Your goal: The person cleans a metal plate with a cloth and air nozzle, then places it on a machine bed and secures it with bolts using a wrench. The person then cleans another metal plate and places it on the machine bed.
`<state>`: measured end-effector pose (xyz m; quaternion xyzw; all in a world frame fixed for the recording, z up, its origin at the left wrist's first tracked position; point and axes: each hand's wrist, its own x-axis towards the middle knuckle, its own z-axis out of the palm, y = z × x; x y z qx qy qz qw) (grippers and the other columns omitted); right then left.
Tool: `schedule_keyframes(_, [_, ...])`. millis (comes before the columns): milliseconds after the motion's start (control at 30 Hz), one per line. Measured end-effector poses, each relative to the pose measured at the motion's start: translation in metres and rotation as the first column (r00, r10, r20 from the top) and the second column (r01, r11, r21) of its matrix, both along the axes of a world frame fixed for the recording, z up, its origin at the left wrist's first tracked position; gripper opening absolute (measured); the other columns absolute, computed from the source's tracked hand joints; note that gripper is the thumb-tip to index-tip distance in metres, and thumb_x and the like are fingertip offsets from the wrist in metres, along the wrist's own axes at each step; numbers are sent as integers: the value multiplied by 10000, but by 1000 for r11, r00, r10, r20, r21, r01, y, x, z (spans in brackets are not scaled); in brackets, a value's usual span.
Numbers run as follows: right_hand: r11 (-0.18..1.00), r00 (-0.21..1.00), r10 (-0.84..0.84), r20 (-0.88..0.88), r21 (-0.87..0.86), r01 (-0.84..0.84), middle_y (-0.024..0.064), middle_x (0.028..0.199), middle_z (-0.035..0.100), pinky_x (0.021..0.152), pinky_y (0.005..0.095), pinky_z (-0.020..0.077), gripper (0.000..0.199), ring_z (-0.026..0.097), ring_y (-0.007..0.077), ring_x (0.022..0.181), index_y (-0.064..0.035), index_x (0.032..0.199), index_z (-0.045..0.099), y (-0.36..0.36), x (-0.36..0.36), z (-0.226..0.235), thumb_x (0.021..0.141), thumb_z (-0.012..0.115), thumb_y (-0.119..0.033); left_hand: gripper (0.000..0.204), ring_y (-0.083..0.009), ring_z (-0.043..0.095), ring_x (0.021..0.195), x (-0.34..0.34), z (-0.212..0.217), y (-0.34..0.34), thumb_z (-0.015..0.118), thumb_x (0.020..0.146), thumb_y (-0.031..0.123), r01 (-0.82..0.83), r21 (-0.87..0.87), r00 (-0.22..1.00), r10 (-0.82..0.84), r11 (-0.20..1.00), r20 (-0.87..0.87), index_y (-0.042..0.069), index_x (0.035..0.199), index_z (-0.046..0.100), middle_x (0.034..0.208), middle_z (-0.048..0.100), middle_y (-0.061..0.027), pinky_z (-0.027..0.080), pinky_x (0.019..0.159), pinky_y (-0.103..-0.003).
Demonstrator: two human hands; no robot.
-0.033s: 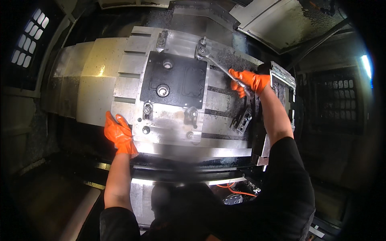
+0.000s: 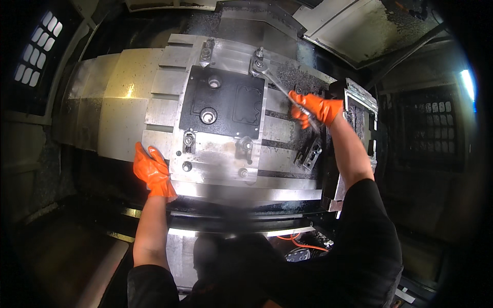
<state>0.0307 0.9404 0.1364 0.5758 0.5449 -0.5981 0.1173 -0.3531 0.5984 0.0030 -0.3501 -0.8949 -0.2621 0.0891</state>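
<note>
My right hand (image 2: 316,109), in an orange glove, is closed round the shaft of a long wrench (image 2: 277,82). The wrench's far end sits over the nut of a clamp (image 2: 259,65) at the far right corner of a metal fixture plate (image 2: 213,159). A flat black workpiece (image 2: 223,97) with two round bores lies on that plate. My left hand (image 2: 153,169), also orange-gloved, rests at the near left edge of the machine table, thumb apart from the fingers, holding nothing.
Several clamp bolts, such as the near left one (image 2: 188,141), stand round the workpiece. A loose slotted clamp piece (image 2: 310,155) lies on the slotted table (image 2: 277,154), among dark chips. A raised block (image 2: 352,108) stands at the right. An orange cord (image 2: 303,245) lies below the near edge.
My right hand has shifted slightly left and nearer, turning the wrench a little about the nut. The left hand stays where it was.
</note>
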Motion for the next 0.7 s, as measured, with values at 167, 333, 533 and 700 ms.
schedule_keyframes(167, [987,995,-90,-34,133,94,67,662,602,537,313,499,717,567,187,531,-28,821,668,-30,-11,-2,900,578,-734,419,-480,648,864,1,6,1,562,975,281,24,24,999,-25,999,20,-29,1257,579,979,678,-270,528,763,-510])
schedule_keyframes(333, [992,986,-55,-155,101,71,-9,828,611,514,307,505,436,516,94,564,-227,1173,639,-17,12,-21,955,613,-604,419,-476,645,834,-1,-6,3,569,969,281,15,70,999,-12,997,-49,-29,1251,581,968,674,-276,523,733,-515])
schedule_keyframes(533, [979,968,-139,-208,118,166,30,898,647,479,268,457,498,502,94,572,-172,1242,638,-34,-4,-3,932,677,-561,442,-461,659,851,-4,-17,2,592,952,289,-4,63,998,9,998,-69,-28,1261,588,986,684,-265,534,754,-504])
schedule_keyframes(700, [989,974,-147,-174,-17,147,6,820,572,477,279,468,568,491,101,546,-188,1335,569,-19,5,11,933,657,-580,455,-462,659,853,-4,-7,1,604,941,289,-5,77,999,8,997,-34,-35,1260,594,988,686,-260,537,761,-500])
